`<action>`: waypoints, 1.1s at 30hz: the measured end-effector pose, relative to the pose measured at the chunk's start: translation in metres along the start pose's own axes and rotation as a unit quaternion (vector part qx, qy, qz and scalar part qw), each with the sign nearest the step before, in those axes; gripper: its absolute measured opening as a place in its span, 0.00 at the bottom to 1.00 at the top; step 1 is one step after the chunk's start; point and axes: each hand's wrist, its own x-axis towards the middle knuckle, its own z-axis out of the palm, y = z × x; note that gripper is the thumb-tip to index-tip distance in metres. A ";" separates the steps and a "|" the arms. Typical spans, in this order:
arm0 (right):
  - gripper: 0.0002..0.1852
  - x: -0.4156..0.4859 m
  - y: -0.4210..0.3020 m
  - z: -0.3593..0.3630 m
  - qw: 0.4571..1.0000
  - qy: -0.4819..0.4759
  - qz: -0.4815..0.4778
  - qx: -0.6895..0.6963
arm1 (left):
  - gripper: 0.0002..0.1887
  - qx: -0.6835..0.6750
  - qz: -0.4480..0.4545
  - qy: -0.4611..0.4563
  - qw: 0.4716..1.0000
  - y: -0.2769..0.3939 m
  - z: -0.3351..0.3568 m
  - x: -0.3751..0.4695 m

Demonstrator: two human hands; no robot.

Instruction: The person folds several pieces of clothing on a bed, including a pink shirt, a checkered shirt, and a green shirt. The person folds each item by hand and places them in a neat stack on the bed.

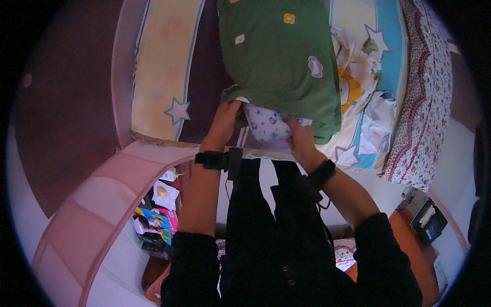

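Note:
A green pillowcase [276, 57] with small flower patches lies lengthwise before me, filled out by something flat. At its near end, a white fabric [268, 121] with a purple floral print pokes out of the opening. My left hand [226, 119] pinches the left corner of the green pillowcase's edge. My right hand [302, 136] grips the right side of the floral fabric, just under the green hem. What fills the green pillowcase farther in is hidden.
A star-patterned sheet [157, 76] covers the bed. Crumpled printed cloth [356, 76] and a clear plastic bag [378, 122] lie at right, beside a long floral bolster [425, 96]. Pink mesh netting [103, 192] curves at lower left, with assorted small items [157, 215] behind it.

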 end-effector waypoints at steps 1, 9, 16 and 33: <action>0.09 -0.016 -0.003 -0.004 1.000 -0.018 -0.005 0.006 | 0.21 0.035 0.018 0.005 0.999 0.001 0.002 0.001; 0.10 -0.085 -0.033 -0.056 0.984 -0.153 -0.072 0.052 | 0.24 -0.076 -0.062 -0.020 0.995 0.003 0.040 -0.011; 0.13 -0.100 -0.066 -0.082 0.964 -0.191 -0.154 -0.107 | 0.20 -0.225 -0.146 -0.112 0.957 0.060 0.133 -0.114; 0.20 -0.113 -0.143 -0.198 0.414 -0.028 -0.754 -0.510 | 0.18 -0.137 -0.093 -0.050 0.985 0.152 0.221 -0.117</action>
